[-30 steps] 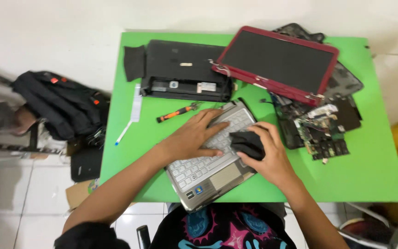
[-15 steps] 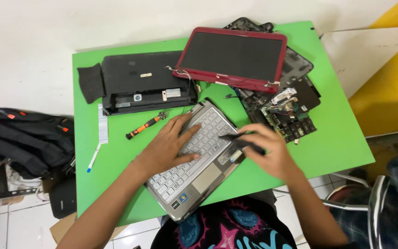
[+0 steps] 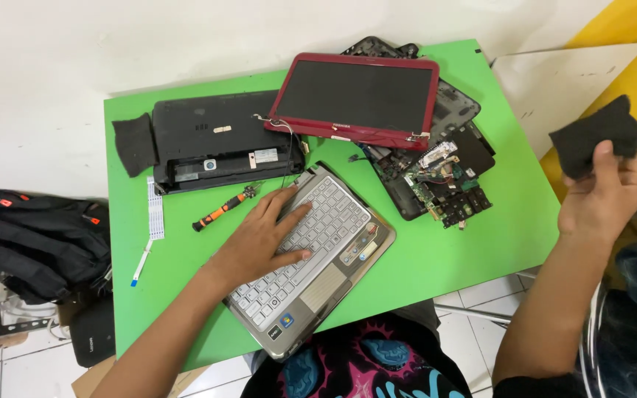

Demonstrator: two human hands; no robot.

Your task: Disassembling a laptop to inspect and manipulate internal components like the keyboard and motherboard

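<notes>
1. Here, taking the keyboard panel as my landmark: far to its left, off the green table, a black backpack lies on the floor, well apart from both my hands.
2. Up and to the left of the keyboard panel lie a white ribbon cable, a black laptop base with a small dark pad beside it, and an orange-and-black screwdriver just beyond my left fingertips.
3. My left hand lies flat on the keyboard panel, fingers spread and open, palm pressing down on the keys; it grips nothing.
4. The keyboard panel's long axis runs on a slant, from the near-left corner by my lap up to the far-right corner, which points toward the red screen lid.
5. To the right of the keyboard panel's far corner sits a bare circuit board in its black shell, partly under the red screen lid.
6. Far right of the keyboard panel, off the table edge, my right hand is raised, its fingers closed on a black cloth pinched by the thumb.
7. So the cloth lies well apart from the keyboard panel, up to its right; my left hand is much the nearer one to the panel.
</notes>
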